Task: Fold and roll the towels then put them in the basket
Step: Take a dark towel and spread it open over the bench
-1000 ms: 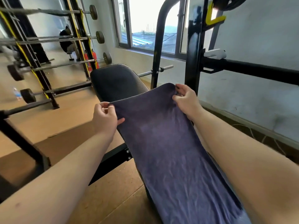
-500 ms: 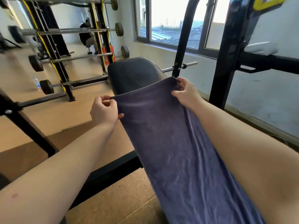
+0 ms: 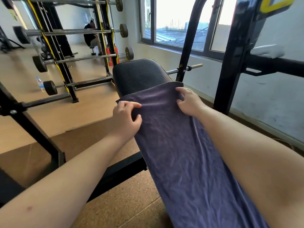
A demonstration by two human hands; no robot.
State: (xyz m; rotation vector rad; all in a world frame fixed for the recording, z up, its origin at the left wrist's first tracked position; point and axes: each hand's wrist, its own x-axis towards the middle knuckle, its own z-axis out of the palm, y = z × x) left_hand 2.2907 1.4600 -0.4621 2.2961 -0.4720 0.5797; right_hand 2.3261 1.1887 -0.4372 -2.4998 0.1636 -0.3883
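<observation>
A long purple-grey towel [image 3: 181, 153] lies lengthwise along a black padded weight bench [image 3: 138, 74], with its far edge resting flat on the pad. My left hand [image 3: 128, 116] sits on the towel's far left corner, fingers curled and pinching the cloth. My right hand [image 3: 189, 101] rests on the far right corner, fingertips pressing and gripping the fabric near the edge. Both forearms stretch out along the towel's sides. No basket is in view.
Black uprights of the bench rack [image 3: 233, 63] stand to the right, with a bar [image 3: 185, 69] behind the bench. A barbell rack [image 3: 65, 56] stands at the left, with a water bottle [image 3: 40, 83] on the floor. A person [image 3: 92, 37] sits far back. A window [image 3: 177, 22] lies ahead.
Both hands have lowered the towel's far edge onto the bench pad and shifted from holding the corners up to resting on top of them. The view moved closer.
</observation>
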